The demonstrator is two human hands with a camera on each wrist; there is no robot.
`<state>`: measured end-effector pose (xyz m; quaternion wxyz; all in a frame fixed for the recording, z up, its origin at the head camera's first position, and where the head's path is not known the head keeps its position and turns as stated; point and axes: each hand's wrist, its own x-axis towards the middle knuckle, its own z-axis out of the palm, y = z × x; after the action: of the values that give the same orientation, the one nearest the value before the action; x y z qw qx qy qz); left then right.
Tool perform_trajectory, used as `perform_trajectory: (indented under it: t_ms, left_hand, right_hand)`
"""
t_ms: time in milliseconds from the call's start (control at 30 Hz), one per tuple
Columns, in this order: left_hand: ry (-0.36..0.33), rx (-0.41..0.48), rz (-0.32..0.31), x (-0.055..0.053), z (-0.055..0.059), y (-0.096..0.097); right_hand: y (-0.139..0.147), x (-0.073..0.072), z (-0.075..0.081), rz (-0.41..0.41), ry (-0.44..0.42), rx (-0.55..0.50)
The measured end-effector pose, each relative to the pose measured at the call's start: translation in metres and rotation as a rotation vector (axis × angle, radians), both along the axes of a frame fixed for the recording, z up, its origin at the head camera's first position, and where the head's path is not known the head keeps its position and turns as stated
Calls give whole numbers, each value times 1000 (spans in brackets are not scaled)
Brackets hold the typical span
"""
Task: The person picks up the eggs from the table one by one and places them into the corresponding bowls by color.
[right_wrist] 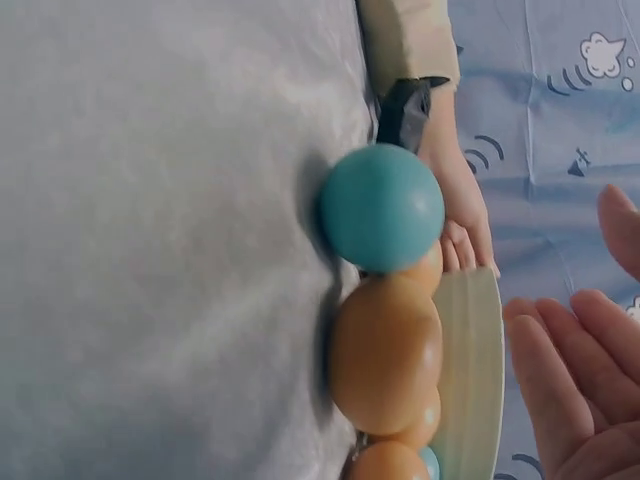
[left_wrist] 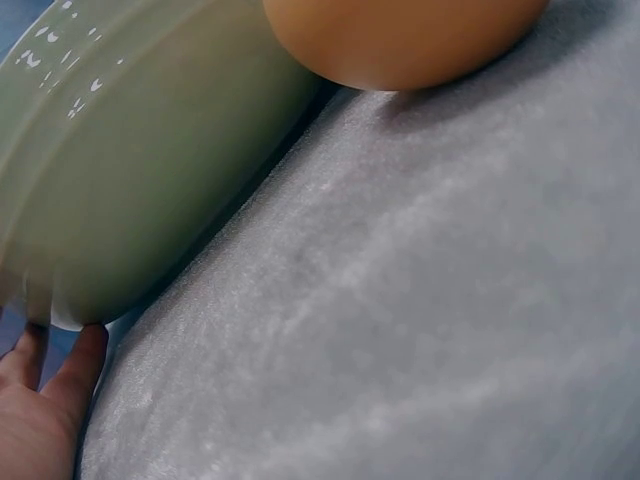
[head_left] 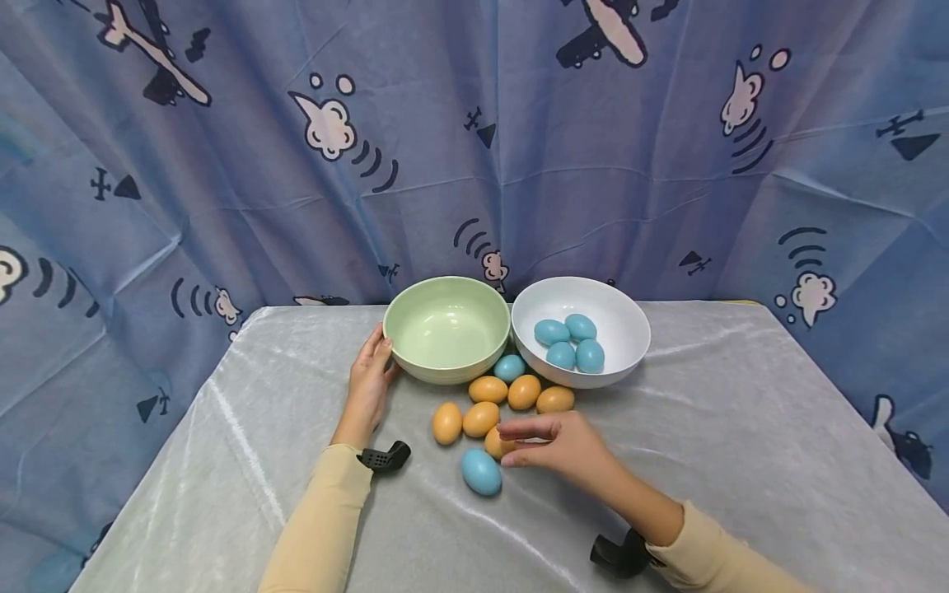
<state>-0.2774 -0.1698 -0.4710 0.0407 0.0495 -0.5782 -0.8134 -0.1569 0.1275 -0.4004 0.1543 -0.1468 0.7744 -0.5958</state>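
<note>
My left hand (head_left: 368,383) holds the left side of a green bowl (head_left: 445,362), its fingertips right at the wall. In the left wrist view its fingers (left_wrist: 75,370) meet the edge of the bowl. My right hand (head_left: 571,445) hovers over the front of the egg group, thumb and fingers apart with nothing between them. Its fingertips overlap an orange egg (head_left: 495,443) in the head view, hiding part of it. Just left of its thumb lies a blue egg (head_left: 481,472), nearest me. More orange eggs (head_left: 482,419) lie between this one and the bowls.
A white bowl (head_left: 630,354) with several blue eggs (head_left: 590,356) in it stands right beside the green one. Another blue egg (head_left: 509,367) lies in front of the gap between the bowls. Grey cloth covers the table (head_left: 259,461), and a patterned blue curtain (head_left: 563,206) hangs behind.
</note>
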Motion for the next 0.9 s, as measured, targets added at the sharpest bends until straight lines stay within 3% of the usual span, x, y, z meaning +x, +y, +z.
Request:
perform_trajectory:
  t_ms: [533, 900]
  left_hand:
    - [4, 11, 3, 1, 1, 0]
    - [6, 14, 7, 0, 0, 0]
  right_hand:
    - [-12, 12, -13, 31, 26, 29]
    - [-17, 15, -15, 45, 98, 137]
